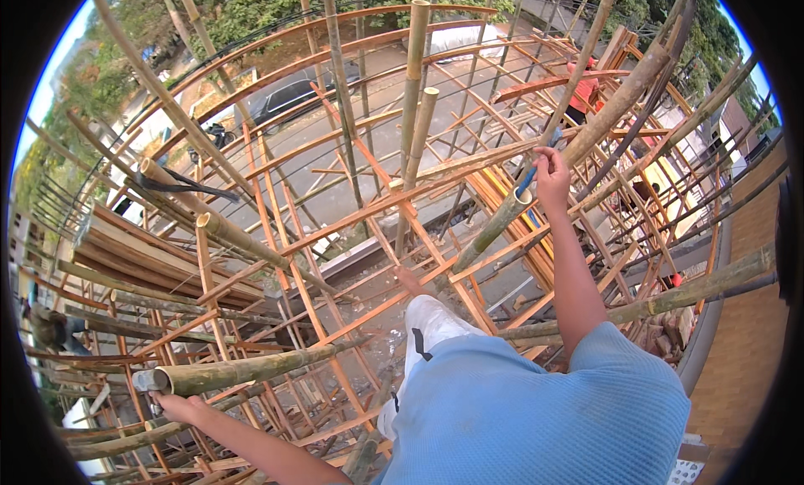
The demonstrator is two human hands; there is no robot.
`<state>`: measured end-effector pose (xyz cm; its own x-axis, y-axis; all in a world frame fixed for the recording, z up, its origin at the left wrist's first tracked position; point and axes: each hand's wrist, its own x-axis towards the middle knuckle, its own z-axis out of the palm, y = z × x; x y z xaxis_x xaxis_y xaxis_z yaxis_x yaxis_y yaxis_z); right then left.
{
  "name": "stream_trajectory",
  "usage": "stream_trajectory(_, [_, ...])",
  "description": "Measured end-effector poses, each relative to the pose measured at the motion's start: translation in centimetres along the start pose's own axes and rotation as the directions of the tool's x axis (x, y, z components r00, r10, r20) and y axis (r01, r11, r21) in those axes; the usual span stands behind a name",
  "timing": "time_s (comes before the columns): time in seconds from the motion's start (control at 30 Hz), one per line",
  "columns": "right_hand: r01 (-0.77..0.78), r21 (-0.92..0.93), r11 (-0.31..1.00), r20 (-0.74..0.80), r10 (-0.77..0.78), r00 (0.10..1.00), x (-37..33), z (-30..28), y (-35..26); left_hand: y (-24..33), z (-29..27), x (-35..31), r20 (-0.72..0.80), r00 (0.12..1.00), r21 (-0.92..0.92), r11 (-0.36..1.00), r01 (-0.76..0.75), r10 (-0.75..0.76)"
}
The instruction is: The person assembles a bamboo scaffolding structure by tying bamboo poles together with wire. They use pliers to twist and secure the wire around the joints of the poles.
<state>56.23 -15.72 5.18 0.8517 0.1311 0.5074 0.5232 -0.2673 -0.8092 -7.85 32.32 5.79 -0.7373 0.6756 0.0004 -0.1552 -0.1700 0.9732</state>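
Note:
My right hand (551,180) is raised at the right of centre, its fingers closed around a slim blue-handled tool (526,183). The tool's kind is hard to make out; its lower end is by the open top of a green bamboo pole (489,236). Low on the left, my left hand (178,408) reaches out with curled fingers under the end of a thick bamboo pole (251,368). A grey rounded piece (149,380) sits at that pole end, against my fingers. Whether I grip the piece or the pole is hidden.
Crossing wooden strips (402,204) and upright bamboo poles (414,83) surround me, high over a street. Long boards (159,263) are stacked at left. A person in red (584,87) stands among the poles at upper right. A dark car (297,95) is parked below.

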Motion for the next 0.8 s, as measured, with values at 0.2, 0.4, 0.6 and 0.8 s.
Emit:
stream_trajectory(0.2, [0.079, 0.282, 0.956, 0.057, -0.099, 0.993, 16.6, 14.3, -5.0, -0.6, 0.7, 0.7, -0.262, 0.944, 0.163, 0.973, -0.162, 0.201])
stream_trajectory(0.4, [0.223, -0.269, 0.937, 0.207, -0.170, 0.963, 36.6, 30.2, 0.5, -2.7, 2.5, -3.8, -0.039, 0.971, 0.429, 0.882, -0.197, 0.237])
stream_trajectory(0.6, [0.088, -0.541, 0.836, 0.201, 0.027, 0.979, 47.3, 37.4, 0.6, -3.7, 3.1, -5.7, -0.036, 0.984, 0.462, 0.876, -0.138, 0.174])
stream_trajectory(0.8, [0.252, -0.639, 0.727, 0.361, -0.006, 0.932, 53.6, 40.8, 7.6, 2.4, -1.4, -2.7, -0.123, 0.987, 0.495, 0.869, -0.029, 0.102])
